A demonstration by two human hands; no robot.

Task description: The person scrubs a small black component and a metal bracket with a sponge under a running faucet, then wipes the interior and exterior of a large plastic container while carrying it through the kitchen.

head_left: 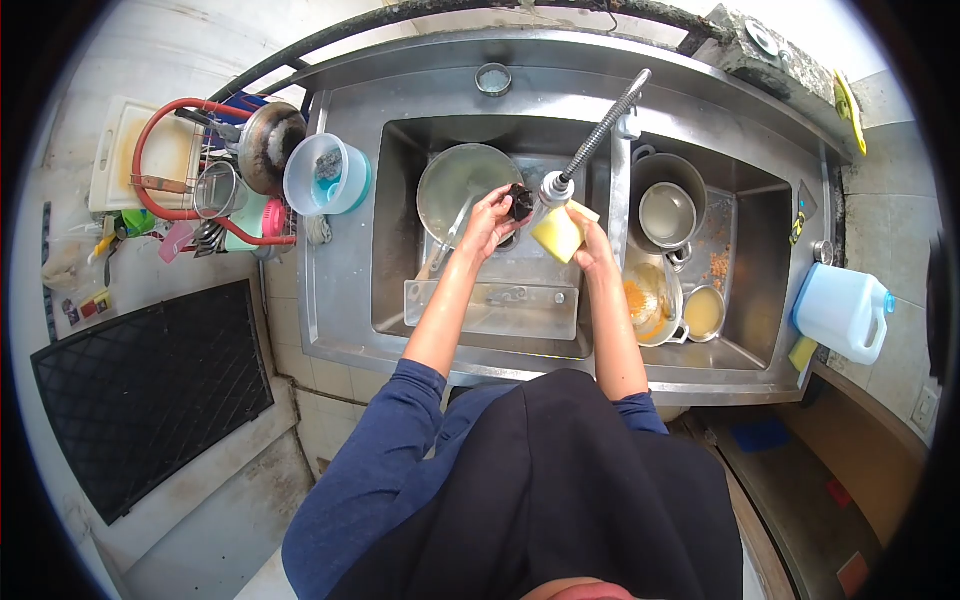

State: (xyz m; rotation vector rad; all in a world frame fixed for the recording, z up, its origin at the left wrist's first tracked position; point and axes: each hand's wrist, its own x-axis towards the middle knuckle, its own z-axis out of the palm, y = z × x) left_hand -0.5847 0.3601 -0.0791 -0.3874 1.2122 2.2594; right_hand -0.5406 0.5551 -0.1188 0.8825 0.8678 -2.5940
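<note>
Over the left basin [397,200], a yellow sponge [556,238] is pinched by the right hand [594,245], a small dark object [520,203] by the left hand [486,224]. The sponge (light, soft, perhaps slippery) is best held by its edges; just beside, the spray tap [554,186] is seen.

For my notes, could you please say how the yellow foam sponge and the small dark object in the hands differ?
The yellow foam sponge is bright; the small dark object is nearly black. The sponge looks larger than the dark object. The right hand holds the sponge; the left hand holds the dark object. Both are near the grey spray head.
</note>
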